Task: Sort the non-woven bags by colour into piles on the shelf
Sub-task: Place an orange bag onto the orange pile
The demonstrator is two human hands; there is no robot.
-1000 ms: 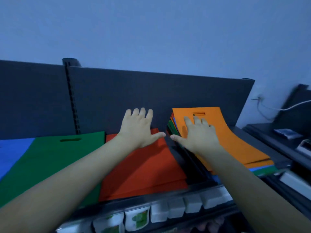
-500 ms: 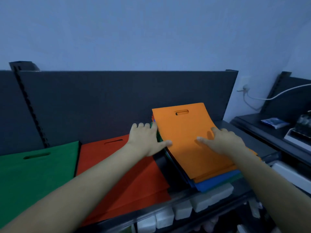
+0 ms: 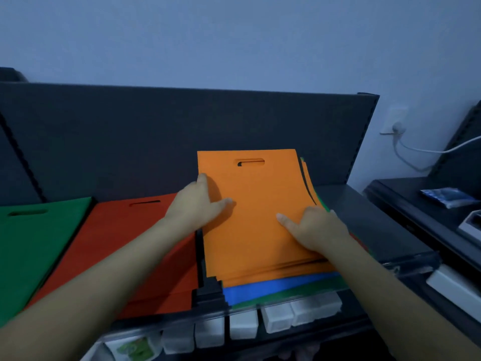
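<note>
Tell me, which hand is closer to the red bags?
Left. The left hand holds the orange bag's left edge, beside the red bags; the right hand holds its right edge, farther away.

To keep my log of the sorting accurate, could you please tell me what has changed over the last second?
The left hand left the red pile and moved right to the left edge of the orange bag, thumb on top. The right hand slid to its right edge, fingers curled over it. Both now hold that bag. The red pile and green pile stayed put.
</note>
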